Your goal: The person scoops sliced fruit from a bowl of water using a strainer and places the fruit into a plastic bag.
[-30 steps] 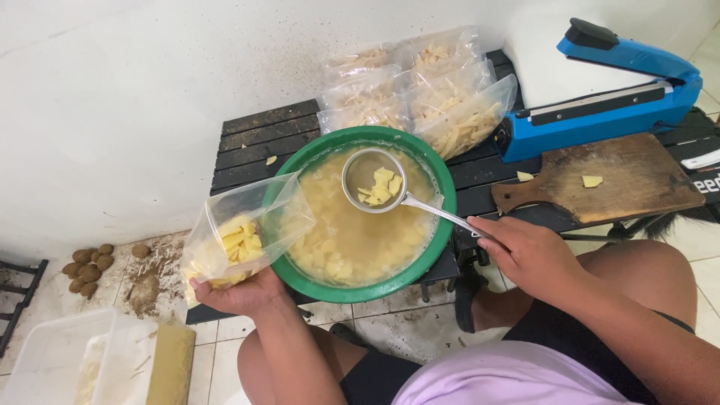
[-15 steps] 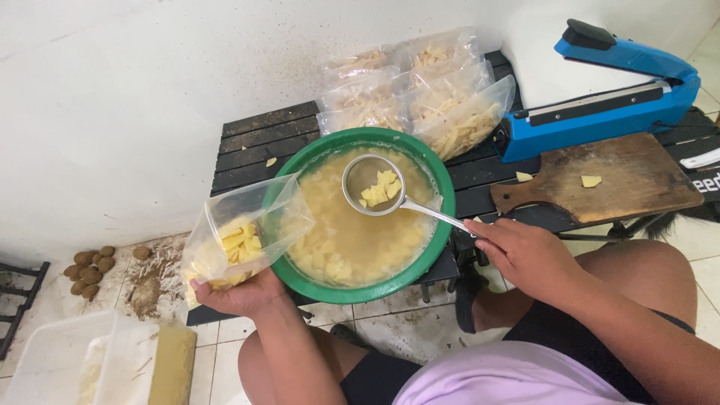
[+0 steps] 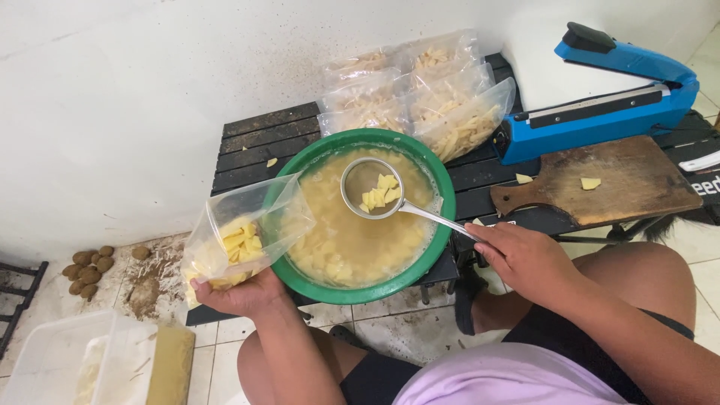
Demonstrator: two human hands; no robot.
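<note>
My left hand (image 3: 240, 294) holds a clear plastic bag (image 3: 244, 232) partly filled with yellow cut pieces, its open mouth leaning on the rim of a green basin (image 3: 442, 176). The basin holds cloudy water with many pale yellow pieces. My right hand (image 3: 521, 259) grips the handle of a metal strainer ladle (image 3: 373, 189), which is raised over the water with a few yellow pieces in its bowl.
Several sealed bags of pale strips (image 3: 420, 94) lie behind the basin on a low black slatted table (image 3: 259, 142). A blue heat sealer (image 3: 600, 105) and a wooden cutting board (image 3: 607, 184) sit to the right. Brown tubers (image 3: 86, 266) and a white tub (image 3: 52, 364) are on the floor left.
The strainer ladle has shifted slightly within the basin; the bag and my left hand stay in about the same place.
</note>
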